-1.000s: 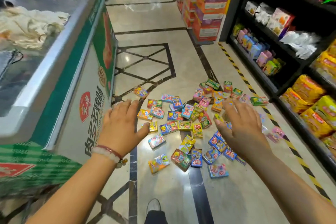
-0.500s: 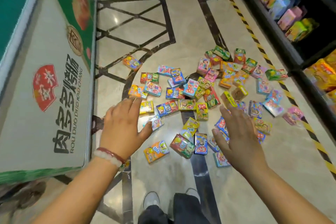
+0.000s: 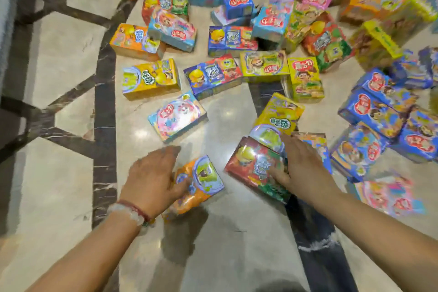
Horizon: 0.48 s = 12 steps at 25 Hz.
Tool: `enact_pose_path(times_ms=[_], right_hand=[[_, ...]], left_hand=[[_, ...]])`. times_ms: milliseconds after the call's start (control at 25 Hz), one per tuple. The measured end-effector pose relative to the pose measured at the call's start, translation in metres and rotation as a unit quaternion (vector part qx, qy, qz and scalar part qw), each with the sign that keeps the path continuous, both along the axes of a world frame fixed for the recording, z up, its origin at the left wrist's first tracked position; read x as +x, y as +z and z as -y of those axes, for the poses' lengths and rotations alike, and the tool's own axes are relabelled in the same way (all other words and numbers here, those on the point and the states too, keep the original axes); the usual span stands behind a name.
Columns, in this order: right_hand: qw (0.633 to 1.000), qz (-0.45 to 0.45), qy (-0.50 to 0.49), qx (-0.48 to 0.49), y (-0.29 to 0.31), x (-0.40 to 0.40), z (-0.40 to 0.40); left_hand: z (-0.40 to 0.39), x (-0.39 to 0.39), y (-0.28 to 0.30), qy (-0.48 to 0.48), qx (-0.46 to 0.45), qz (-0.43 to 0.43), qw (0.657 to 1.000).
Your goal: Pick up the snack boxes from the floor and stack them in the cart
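L hand [image 3: 151, 178] is down at the near edge of the scatter, gripping the orange box [image 3: 198, 185]: thumb lies across the box's printed top face and the fingers curl round its near/left side; the box sits tilted, its far end raised a bit off the floor [image 3: 59, 185], w/ a dark shadow under it. A red cord bracelet and a pale bead bracelet [image 3: 128, 211] sit on that wrist. R hand [image 3: 301, 168] is on the red-and-green box [image 3: 256, 168], just right of the orange one and not touching it; thumb presses on the top face, the other fingers go over the box's right edge and are hidden there, so it looks like a grip but how far they wrap I can't tell. A yellow box [image 3: 277, 121] lies touching the far end of the red-and-green box, partly overlapping it. A light blue/pink box [image 3: 177, 117] lies alone further out, between the hands and the main pile, apart from both held boxes. Beyond that the rest of the snack boxes [image 3: 237, 38] are spread over the floor, many touching or stacked loosely, esp. top right; a cluster of dark blue boxes [image 3: 379, 111] lies to the right of the R hand, blurred by motion. Floor is glossy beige stone w/ dark inlaid bands. Dark trouser leg [image 3: 320, 244] shows under the R forearm. No cart in view
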State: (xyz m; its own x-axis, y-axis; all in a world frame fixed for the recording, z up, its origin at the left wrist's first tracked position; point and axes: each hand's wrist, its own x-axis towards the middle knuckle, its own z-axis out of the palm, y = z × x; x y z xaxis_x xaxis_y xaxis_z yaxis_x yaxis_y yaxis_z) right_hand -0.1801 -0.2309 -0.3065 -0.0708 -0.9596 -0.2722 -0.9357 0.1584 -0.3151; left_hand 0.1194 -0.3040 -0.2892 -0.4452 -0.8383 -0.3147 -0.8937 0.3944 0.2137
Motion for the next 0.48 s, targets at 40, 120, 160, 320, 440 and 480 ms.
enact_pose_path(times_ms=[40, 120, 160, 320, 440, 480], right_hand=[[1.0, -0.01, -0.014, 0.024, -0.014, 0.003, 0.003], [0.996, -0.037, -0.029, 0.073, -0.028, 0.01, 0.008], [0.994, -0.051, -0.035, 0.09, -0.027, 0.014, 0.01], [0.984, -0.067, -0.065, 0.151, -0.02, 0.029, 0.015], [0.985, -0.029, -0.051, 0.164, -0.021, 0.031, 0.011], [0.985, 0.004, -0.06, 0.16, -0.021, 0.028, 0.011]], left_hand=[[0.001, -0.001, -0.024, -0.002, 0.017, 0.003, 1.0], [0.004, -0.003, -0.054, 0.002, 0.076, 0.022, 0.997], [0.007, -0.005, -0.061, 0.026, 0.123, 0.031, 0.992], [0.015, -0.007, -0.076, 0.062, 0.213, 0.03, 0.975], [0.017, -0.009, -0.08, 0.056, 0.221, 0.049, 0.972], [0.015, -0.009, -0.08, 0.067, 0.226, 0.051, 0.971]])
